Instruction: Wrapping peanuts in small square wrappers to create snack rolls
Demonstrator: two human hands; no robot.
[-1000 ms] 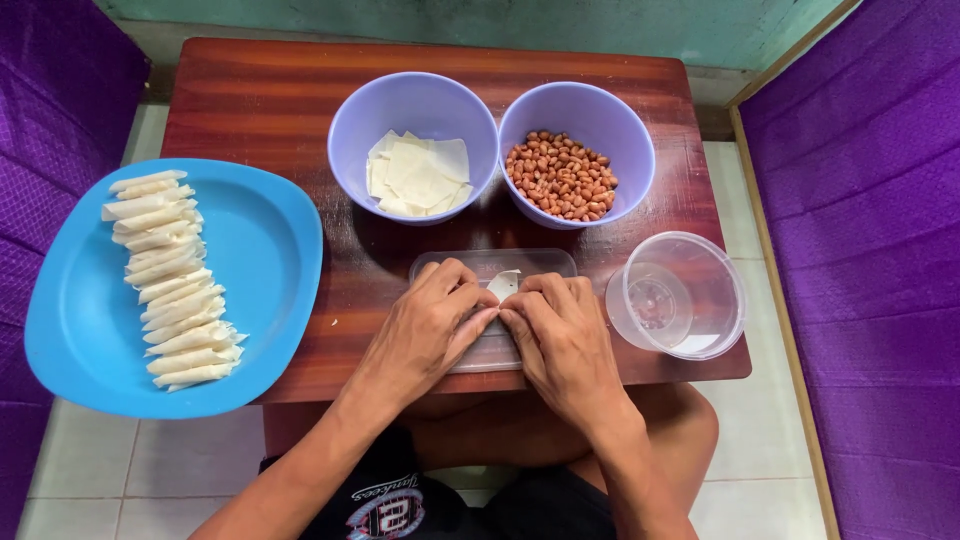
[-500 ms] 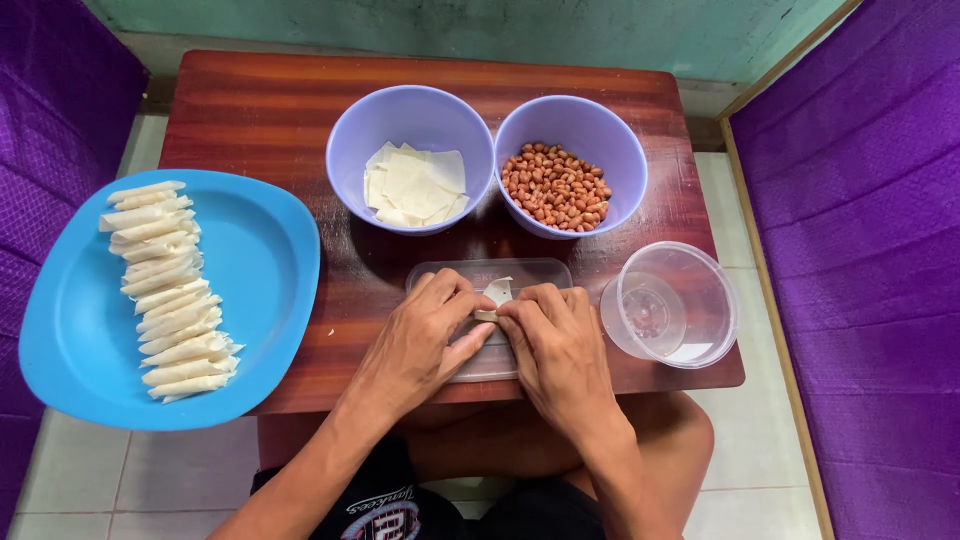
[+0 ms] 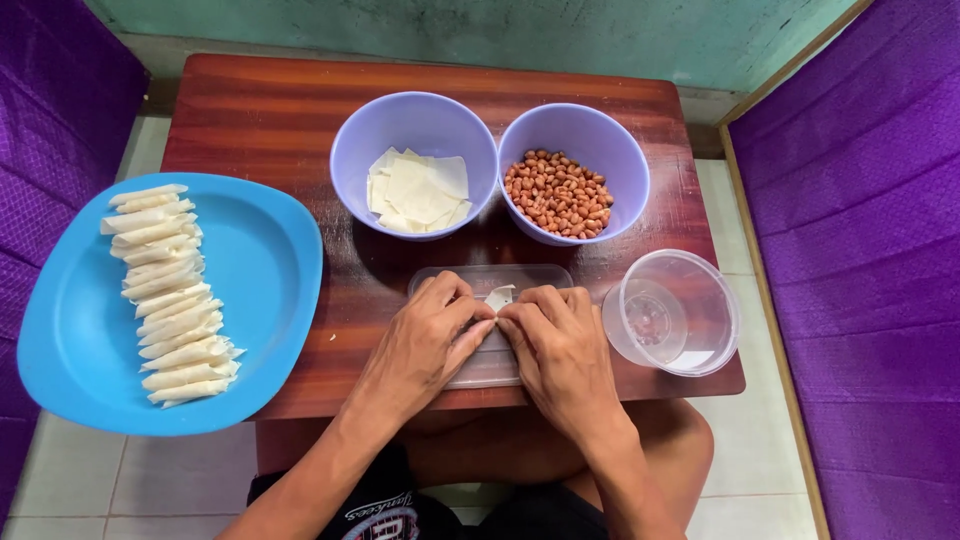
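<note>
My left hand [image 3: 425, 340] and my right hand [image 3: 557, 345] meet over a clear flat plastic lid [image 3: 500, 279] at the table's front edge. Both pinch a small white wrapper sheet [image 3: 499, 297], fingertips touching; only its upper corner shows. Behind them stand two lilac bowls: the left bowl [image 3: 361, 143] holds several white wrapper squares [image 3: 418, 189], the right bowl [image 3: 630, 170] holds peanuts [image 3: 558, 191].
A blue plate [image 3: 265, 280] overhangs the table's left edge with a column of several rolled white wrappers [image 3: 165, 279]. A clear round plastic container [image 3: 671, 312] sits at the front right. The wooden table [image 3: 270, 110] is flanked by purple cushions [image 3: 865, 250].
The hands stay on the wrapper over the lid, fingers shifting slightly closer together. The view has tilted a little; nothing else moved.
</note>
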